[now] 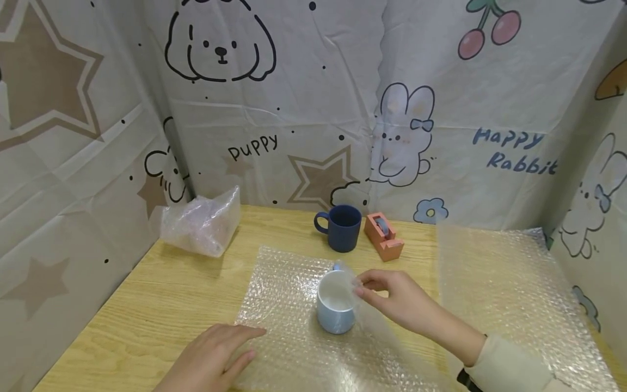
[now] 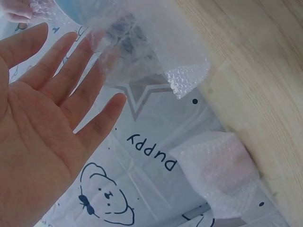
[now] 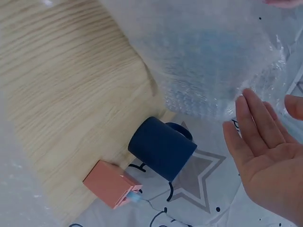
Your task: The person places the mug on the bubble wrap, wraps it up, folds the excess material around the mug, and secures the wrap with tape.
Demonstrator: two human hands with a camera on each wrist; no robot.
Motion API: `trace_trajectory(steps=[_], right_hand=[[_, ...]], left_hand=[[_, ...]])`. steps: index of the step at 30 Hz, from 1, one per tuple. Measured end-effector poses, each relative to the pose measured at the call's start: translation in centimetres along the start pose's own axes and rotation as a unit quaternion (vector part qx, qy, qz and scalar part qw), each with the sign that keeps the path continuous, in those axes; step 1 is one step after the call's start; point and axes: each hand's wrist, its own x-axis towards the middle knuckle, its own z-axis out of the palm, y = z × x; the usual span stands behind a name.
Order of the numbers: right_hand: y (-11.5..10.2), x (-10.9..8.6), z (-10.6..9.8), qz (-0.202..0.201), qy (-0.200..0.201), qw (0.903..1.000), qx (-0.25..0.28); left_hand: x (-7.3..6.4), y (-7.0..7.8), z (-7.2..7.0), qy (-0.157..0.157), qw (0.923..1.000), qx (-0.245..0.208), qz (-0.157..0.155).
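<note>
A light blue mug (image 1: 336, 305) stands upright on a sheet of bubble wrap (image 1: 279, 305), its handle towards the back. My right hand (image 1: 399, 299) is at the mug's right side and pinches a raised edge of the wrap, which partly covers the rim. In the right wrist view the lifted wrap (image 3: 203, 61) hides most of the mug behind it. To the left of the mug my left hand (image 1: 215, 354) lies low over the wrap with extended fingers, holding nothing; its palm (image 2: 38, 137) shows in the left wrist view.
Behind the wrap stand a dark blue mug (image 1: 344, 228) and an orange tape dispenser (image 1: 384, 237). A bubble-wrapped bundle (image 1: 201, 226) sits at the back left. Another bubble wrap sheet (image 1: 509, 294) lies on the right. Printed cloth (image 1: 303, 98) hangs around the wooden table (image 1: 132, 321).
</note>
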Motion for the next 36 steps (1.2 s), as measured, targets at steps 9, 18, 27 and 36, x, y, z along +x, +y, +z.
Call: trace_trajectory(steps=[9,18,27,36], right_hand=[[1.5,-1.8,2.1,-0.209,0.046,0.9501,-0.227],[2.1,-4.0,3.0,-0.166,-0.013,0.939,-0.301],[2.2,-4.2,4.1,-0.154,0.015,0.9421,-0.298],[2.0,-4.0,5.1,-0.207,0.068,0.8961,-0.387]], left_hand=[[0.0,-0.1,-0.3,0.019,0.9997,0.002,0.017],[2.4,-3.5,-1.1,0.019,0.9922,-0.12,-0.027],[8.3,-8.0,-0.8,-0.037,0.9841,-0.165,-0.055],[12.9,-8.8,0.1,-0.018,0.9733,-0.166,-0.157]])
